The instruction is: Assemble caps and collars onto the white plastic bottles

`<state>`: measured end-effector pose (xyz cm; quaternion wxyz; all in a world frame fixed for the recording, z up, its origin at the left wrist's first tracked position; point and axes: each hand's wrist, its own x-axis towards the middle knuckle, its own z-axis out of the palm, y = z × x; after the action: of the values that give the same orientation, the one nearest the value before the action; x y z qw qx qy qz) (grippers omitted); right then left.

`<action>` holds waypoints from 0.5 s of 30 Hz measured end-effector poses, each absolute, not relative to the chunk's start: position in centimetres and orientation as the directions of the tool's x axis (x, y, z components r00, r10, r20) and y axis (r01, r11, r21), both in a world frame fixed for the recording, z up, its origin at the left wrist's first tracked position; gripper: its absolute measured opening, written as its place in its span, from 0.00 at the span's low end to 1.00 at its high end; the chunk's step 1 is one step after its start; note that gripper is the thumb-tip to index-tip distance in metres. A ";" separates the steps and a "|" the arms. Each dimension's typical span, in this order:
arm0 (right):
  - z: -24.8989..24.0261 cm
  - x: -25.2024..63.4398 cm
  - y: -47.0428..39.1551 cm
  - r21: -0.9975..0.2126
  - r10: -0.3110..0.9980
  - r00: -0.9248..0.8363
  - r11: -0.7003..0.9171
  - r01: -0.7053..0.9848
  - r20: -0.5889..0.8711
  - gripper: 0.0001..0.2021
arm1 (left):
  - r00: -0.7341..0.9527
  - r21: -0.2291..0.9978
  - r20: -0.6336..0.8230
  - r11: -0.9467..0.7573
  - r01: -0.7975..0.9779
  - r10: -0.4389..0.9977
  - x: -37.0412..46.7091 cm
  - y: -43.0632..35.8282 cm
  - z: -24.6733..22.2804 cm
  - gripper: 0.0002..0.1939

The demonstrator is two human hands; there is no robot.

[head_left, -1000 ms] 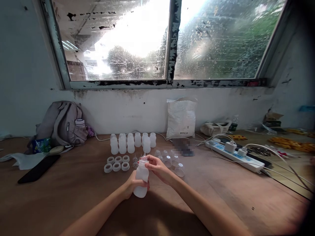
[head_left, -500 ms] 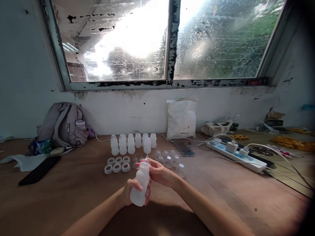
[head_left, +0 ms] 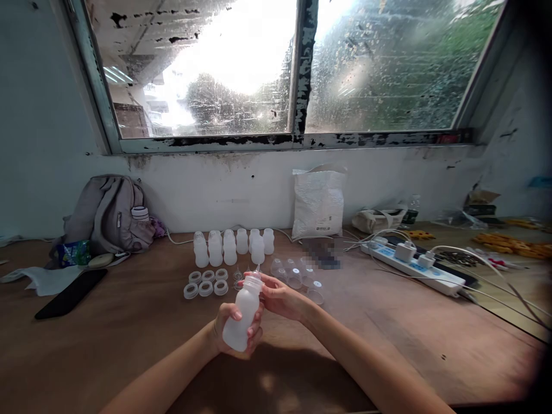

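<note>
My left hand (head_left: 224, 328) is wrapped round the body of a frosted white baby bottle (head_left: 244, 313), tilted with its neck up and to the right. At its threaded neck, the fingers of my right hand (head_left: 280, 296) close round a clear bottle nipple (head_left: 257, 271) sitting on the mouth; part of the grip is hidden behind the neck. Just beyond are more clear nipples (head_left: 238, 277), partly covered by my hand. White collar rings (head_left: 206, 288) stand in two rows to the left. Clear dome caps (head_left: 294, 279) lie to the right, behind my right hand.
Several frosted bottles (head_left: 230, 248) stand in rows at the back. A white package (head_left: 319, 204) leans on the wall. A grey backpack (head_left: 112, 213) and a black phone (head_left: 71, 294) are on the left. A power strip (head_left: 418, 267) with cables lies at right.
The bottle has tipped a little more, its base shifting left and up in view. Both hands stay on it, and the view has tilted slightly.
</note>
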<state>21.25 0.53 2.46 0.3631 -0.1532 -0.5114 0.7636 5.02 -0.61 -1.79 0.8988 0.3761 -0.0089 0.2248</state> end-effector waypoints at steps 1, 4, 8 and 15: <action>2.5 21.3 0.6 -0.894 0.715 -0.685 -0.206 -0.398 0.140 0.24 | 0.892 0.689 0.163 0.599 -0.408 0.420 5.0 -0.4 -1.8 0.14; 2.6 21.3 0.8 -0.894 0.748 -0.643 -0.162 -0.417 0.164 0.24 | 0.863 0.765 0.079 0.525 -0.374 0.499 4.8 0.2 -1.9 0.15; 2.8 21.4 1.1 -0.898 0.792 -0.585 -0.117 -0.423 0.173 0.24 | 0.777 0.852 0.013 0.400 -0.338 0.629 4.8 0.6 -1.9 0.15; 2.0 21.5 1.7 -0.913 0.839 -0.530 -0.113 -0.391 0.123 0.14 | 0.720 0.916 -0.111 0.351 -0.193 0.685 5.1 -0.1 -1.5 0.13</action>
<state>21.50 1.74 1.97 0.4314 -0.2207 -0.5073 0.7126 5.07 -0.09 -1.48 0.7836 0.4959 0.2482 0.2800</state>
